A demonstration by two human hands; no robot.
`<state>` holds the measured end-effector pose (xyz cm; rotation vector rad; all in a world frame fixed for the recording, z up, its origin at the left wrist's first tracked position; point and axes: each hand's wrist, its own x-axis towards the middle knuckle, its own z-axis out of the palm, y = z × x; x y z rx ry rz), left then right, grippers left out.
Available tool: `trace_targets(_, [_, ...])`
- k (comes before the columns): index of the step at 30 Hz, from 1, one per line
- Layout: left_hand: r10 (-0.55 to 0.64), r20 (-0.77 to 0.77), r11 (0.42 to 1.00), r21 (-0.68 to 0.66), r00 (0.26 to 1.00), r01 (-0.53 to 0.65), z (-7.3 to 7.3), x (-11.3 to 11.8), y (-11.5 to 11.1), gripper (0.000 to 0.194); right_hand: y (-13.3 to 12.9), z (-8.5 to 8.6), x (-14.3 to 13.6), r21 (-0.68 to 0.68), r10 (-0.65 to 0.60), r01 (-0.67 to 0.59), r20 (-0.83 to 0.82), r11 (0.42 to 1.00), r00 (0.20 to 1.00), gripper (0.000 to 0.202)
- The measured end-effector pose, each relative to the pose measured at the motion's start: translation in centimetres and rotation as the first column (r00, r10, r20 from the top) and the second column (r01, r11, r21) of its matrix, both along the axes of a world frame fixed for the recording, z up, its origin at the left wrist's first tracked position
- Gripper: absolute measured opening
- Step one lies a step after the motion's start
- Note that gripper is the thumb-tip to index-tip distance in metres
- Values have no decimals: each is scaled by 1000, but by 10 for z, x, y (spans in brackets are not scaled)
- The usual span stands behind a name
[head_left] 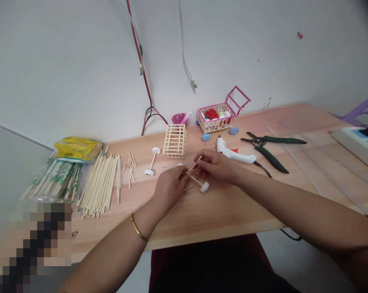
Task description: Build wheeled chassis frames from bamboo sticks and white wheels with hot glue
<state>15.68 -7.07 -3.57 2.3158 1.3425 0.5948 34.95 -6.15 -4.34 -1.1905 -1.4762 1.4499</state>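
1. The small stick crate (175, 140) stands on the table (220, 215).
2. The person's left hand (170, 184) is on the near side of the crate, its grip closed at the fingertips on a thin axle (195, 179). The axle lies in front of the crate and a little to its right.
3. The right hand (216, 165), in front of the crate and further to its right, has its grip pinched on a short stick (197, 162).
4. The axle's long axis slants from the side closer to the crate out toward the near right, where it ends in a white wheel (204, 187). The short stick lies crosswise to it, its lower end pointing back toward the left fingertips, so the left hand is the nearer one to that end. Whether stick and axle touch cannot be told.
5. Left of the crate are a second wheeled axle (152, 161) and, further out, a spread of long sticks (103, 185).
6. Right of the crate are a decorated cart (216, 122), a white glue gun (235, 154) and, beyond it, the pliers (259, 140).
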Motion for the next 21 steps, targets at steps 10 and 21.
trace_targets(10, [-26, 43, 1000, -16, 999, 27, 1, 0, -1, 12, 1, 0, -1, -41, -23, 21, -47, 999, 999, 6])
trace_targets(21, [-89, 10, 996, -1, 996, 89, 0, -2, 0, 13, 0, -1, 0, -55, -12, 10, -36, 998, 999, 9])
